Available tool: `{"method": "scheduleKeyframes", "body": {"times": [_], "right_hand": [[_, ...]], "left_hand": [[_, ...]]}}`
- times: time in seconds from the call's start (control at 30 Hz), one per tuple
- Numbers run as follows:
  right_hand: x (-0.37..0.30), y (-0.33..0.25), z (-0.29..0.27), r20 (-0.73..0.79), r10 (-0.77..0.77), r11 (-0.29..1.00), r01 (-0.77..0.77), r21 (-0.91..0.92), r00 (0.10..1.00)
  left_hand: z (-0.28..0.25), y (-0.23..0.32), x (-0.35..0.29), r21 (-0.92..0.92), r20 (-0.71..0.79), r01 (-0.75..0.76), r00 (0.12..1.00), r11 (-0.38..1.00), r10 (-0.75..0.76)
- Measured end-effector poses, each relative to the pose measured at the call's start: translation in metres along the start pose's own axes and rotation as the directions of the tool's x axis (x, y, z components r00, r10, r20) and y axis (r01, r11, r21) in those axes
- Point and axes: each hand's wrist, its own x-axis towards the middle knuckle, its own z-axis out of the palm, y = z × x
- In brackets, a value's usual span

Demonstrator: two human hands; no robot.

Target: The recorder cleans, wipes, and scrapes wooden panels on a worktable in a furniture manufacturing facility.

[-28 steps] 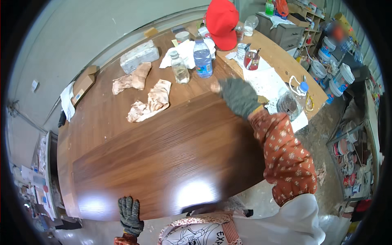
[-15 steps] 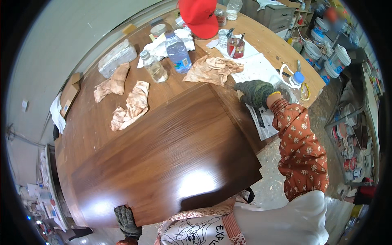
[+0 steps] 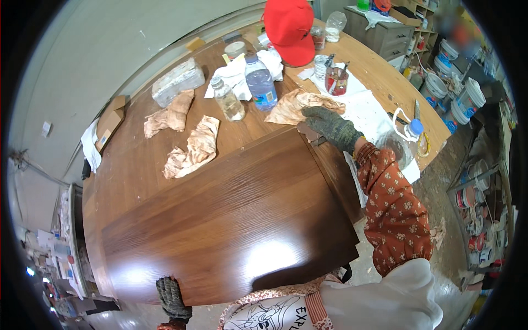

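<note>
A dark brown wood-grain panel (image 3: pixel 231 209) lies across the near part of the table, glossy with reflected light. Over its near left edge is my gloved left hand (image 3: pixel 171 297), fingers together on the top face; the thumb is hidden. My right hand (image 3: pixel 333 127), in a dark green knit glove, is at the panel's far right corner. Its fingers are closed on a small brown sheet (image 3: pixel 310 133), whose exact kind I cannot make out. Just beyond those fingers lies a crumpled, stained cloth (image 3: pixel 289 108). Another brown board (image 3: pixel 342 173) shows under the panel's right side.
Two more stained cloths (image 3: pixel 193 148) lie beyond the panel. Farther back stand a small clear bottle (image 3: pixel 227 100), a larger water bottle (image 3: pixel 260 82), a wrapped block (image 3: pixel 177 82), a red cap (image 3: pixel 291 33) and a jar with brushes (image 3: pixel 336 81). White buckets (image 3: pixel 436 87) stand right of the table.
My right hand has moved left from the white paper to the panel's far right corner, carrying the small brown sheet. My left hand stays at the near edge. The view has shifted slightly.
</note>
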Motion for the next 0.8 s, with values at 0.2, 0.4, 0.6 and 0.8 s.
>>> {"method": "scheduleKeyframes", "body": {"times": [0.2, 0.4, 0.6, 0.8], "right_hand": [[0.023, 0.009, 0.028, -0.236, -0.33, 0.88, 0.207, -0.428, 0.914], [0.007, 0.047, 0.034, -0.18, -0.562, 0.564, 0.215, -0.797, 0.808], [-0.165, 0.041, 0.053, -0.086, -0.597, 0.538, 0.318, -0.781, 0.798], [-0.301, 0.024, 0.071, -0.077, -0.435, 0.603, 0.227, -0.765, 0.897]], "left_hand": [[-0.016, 0.003, 0.003, -0.015, 0.025, -0.013, 1.0, 1.0, 0.013], [-0.009, 0.005, 0.005, -0.03, 0.013, -0.018, 1.0, 0.999, 0.019], [-0.019, 0.008, 0.002, 0.001, 0.061, 0.035, 0.998, 0.999, -0.034], [-0.022, 0.008, 0.008, -0.012, 0.064, 0.015, 0.998, 1.0, -0.014]]}}
